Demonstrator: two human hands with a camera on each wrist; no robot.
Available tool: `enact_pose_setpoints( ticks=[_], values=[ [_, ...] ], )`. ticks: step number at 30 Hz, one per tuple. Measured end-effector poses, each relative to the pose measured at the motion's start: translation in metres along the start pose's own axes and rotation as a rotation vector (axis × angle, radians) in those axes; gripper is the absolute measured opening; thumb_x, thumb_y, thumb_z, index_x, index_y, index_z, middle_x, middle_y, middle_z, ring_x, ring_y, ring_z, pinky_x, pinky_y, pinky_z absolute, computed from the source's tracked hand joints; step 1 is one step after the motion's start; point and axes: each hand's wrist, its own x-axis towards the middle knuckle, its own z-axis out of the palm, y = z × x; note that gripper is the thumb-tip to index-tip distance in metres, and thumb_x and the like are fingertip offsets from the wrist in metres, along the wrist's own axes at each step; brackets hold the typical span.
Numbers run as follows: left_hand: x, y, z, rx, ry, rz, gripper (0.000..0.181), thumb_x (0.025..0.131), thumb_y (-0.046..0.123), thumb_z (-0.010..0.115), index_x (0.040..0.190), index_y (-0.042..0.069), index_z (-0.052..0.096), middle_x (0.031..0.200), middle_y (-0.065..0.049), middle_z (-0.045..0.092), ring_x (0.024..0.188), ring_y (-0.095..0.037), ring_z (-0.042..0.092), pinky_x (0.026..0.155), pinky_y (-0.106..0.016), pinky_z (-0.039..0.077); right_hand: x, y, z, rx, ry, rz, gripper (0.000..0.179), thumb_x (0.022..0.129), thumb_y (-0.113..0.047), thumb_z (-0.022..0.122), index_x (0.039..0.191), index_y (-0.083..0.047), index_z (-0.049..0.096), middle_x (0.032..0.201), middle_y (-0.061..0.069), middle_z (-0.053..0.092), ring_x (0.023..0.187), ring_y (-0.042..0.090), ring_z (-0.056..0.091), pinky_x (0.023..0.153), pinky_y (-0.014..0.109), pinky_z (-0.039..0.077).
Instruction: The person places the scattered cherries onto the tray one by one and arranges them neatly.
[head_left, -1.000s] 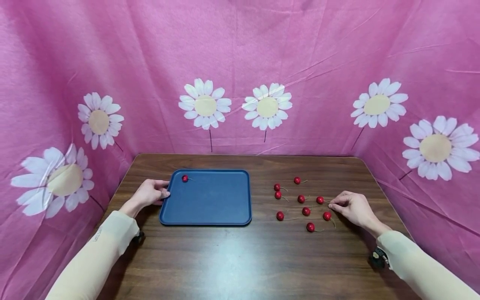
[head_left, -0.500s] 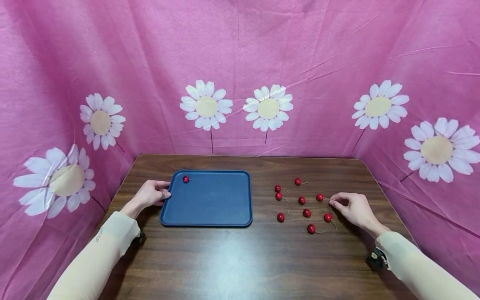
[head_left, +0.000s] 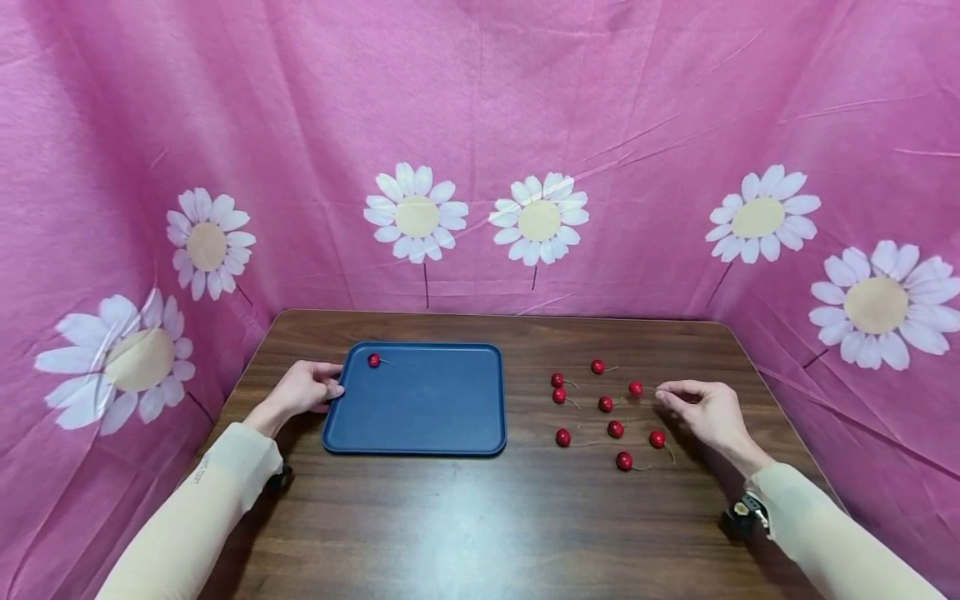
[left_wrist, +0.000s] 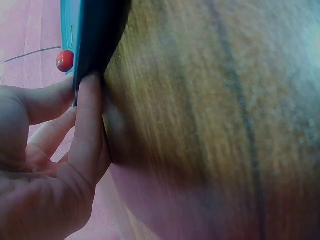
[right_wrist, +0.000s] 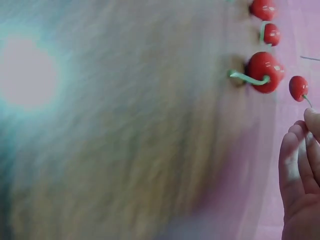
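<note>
On the left, my left hand (head_left: 298, 388) grips the left rim of a blue tray (head_left: 420, 408). In the left wrist view the thumb and fingers close on the edge of the tray (left_wrist: 95, 37). One red cherry (head_left: 374, 360) lies in the tray's far left corner. My right hand (head_left: 708, 415) pinches the stem of another cherry (head_left: 636, 388) between thumb and fingertips. The right wrist view shows this cherry (right_wrist: 298, 88) hanging off the fingertips, apart from the others. Several more cherries with stems lie scattered on the table, such as one cherry (head_left: 624, 461) at the front.
The wooden table (head_left: 420, 517) has a glare spot near its front. A pink cloth (head_left: 480, 100) with printed white daisies hangs behind and at both sides. Bare table lies between the tray and the loose cherries.
The pinched cherry has risen off the table and shifted slightly left and away with my right hand. The left hand keeps its place at the tray.
</note>
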Motion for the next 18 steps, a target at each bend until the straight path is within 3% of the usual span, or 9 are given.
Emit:
enact_pose_setpoints(
  ticks=[4,10,13,18],
  values=[
    [-0.001,0.0,-0.001,-0.004,0.004,-0.006,0.058,0.107,0.004,0.07,0.161,-0.009,0.053,0.099,-0.008,0.076,0.094,-0.012,0.071,0.092,-0.048,0.073,0.009,-0.009,0.003,0.054,0.017,0.031,0.014,0.099,-0.015,0.088,0.107,-0.003,0.089,0.094,0.011,0.087,0.074,-0.021,0.063,0.066,0.005,0.05],
    [-0.001,-0.001,-0.001,-0.003,0.002,-0.011,0.059,0.108,0.005,0.071,0.162,-0.009,0.052,0.099,-0.009,0.075,0.095,-0.014,0.071,0.092,-0.048,0.073,0.02,-0.024,0.011,0.193,0.019,0.047,0.02,0.099,-0.013,0.087,0.11,0.004,0.087,0.085,-0.036,0.076,0.07,-0.013,0.071,0.067,0.006,0.056],
    [-0.001,0.0,-0.001,-0.008,0.0,-0.011,0.059,0.107,0.006,0.071,0.162,-0.009,0.053,0.1,-0.01,0.076,0.095,-0.014,0.072,0.092,-0.049,0.073,0.023,-0.032,0.016,0.264,0.008,0.044,0.022,0.1,-0.01,0.086,0.112,0.009,0.085,0.084,-0.04,0.073,0.067,-0.005,0.075,0.064,0.011,0.06],
    [-0.002,0.003,-0.001,-0.015,-0.003,-0.018,0.059,0.107,0.005,0.071,0.162,-0.009,0.052,0.1,-0.01,0.076,0.096,-0.015,0.072,0.093,-0.05,0.072,0.03,-0.047,0.023,0.278,0.002,0.027,0.022,0.099,-0.011,0.086,0.111,0.008,0.086,0.085,-0.039,0.074,0.077,-0.014,0.072,0.068,0.008,0.058]
  ],
)
